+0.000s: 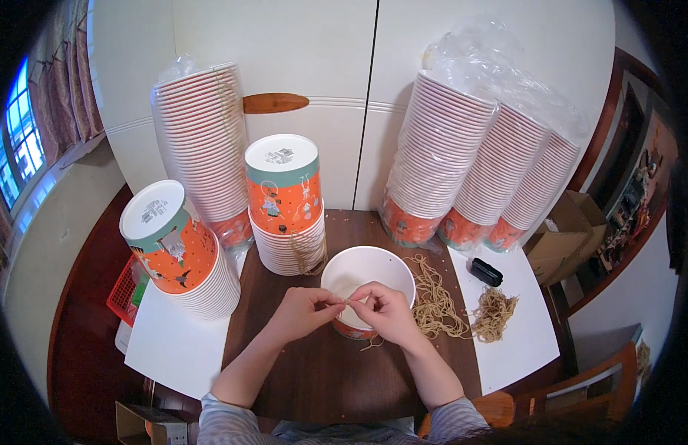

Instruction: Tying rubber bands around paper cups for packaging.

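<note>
A white-lined orange paper bucket (368,261) stands upright in front of me, its mouth facing up. Over its near rim, my left hand (308,310) and my right hand (382,308) meet fingertip to fingertip. Both are closed in a pinch, and whatever lies between the fingers is too small to make out. Just right of the bucket lies a loose heap of tan cord (437,304). A short cord end (372,344) pokes out below the bucket, near my right wrist.
Upside-down stacks of orange buckets (285,185) (170,241) stand at the left, cord hanging on one. Plastic-wrapped stacks (199,133) (448,141) lean against the white cabinet behind. A black oblong object (486,272) and another cord bundle (494,314) lie on the right white leaf.
</note>
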### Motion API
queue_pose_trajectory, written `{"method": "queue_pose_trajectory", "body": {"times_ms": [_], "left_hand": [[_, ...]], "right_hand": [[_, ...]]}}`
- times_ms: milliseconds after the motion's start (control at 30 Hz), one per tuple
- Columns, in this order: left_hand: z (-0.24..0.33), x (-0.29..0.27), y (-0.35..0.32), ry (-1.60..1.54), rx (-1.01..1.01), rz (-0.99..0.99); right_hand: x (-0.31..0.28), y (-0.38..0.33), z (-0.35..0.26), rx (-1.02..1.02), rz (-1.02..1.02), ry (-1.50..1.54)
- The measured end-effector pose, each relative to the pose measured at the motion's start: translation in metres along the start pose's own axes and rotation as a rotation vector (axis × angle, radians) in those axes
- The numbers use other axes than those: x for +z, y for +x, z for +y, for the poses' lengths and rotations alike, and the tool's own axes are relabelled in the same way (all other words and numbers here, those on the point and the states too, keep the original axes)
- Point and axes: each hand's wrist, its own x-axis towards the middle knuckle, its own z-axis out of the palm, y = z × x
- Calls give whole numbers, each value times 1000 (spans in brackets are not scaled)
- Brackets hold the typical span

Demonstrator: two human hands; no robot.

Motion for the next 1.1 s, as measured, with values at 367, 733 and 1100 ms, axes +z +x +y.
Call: {"method": "queue_pose_trajectory", "body": {"times_ms": [367, 733, 1100], "left_hand": [[-8, -5, 1, -117, -84, -97], [-14, 1, 4, -395, -90, -91], [-6, 2, 3, -386, -93, -21]], "right_hand": [[0, 0, -3, 25, -31, 24], [1, 1, -6, 2, -39, -23], [-1, 1, -4, -17, -62, -102]]}}
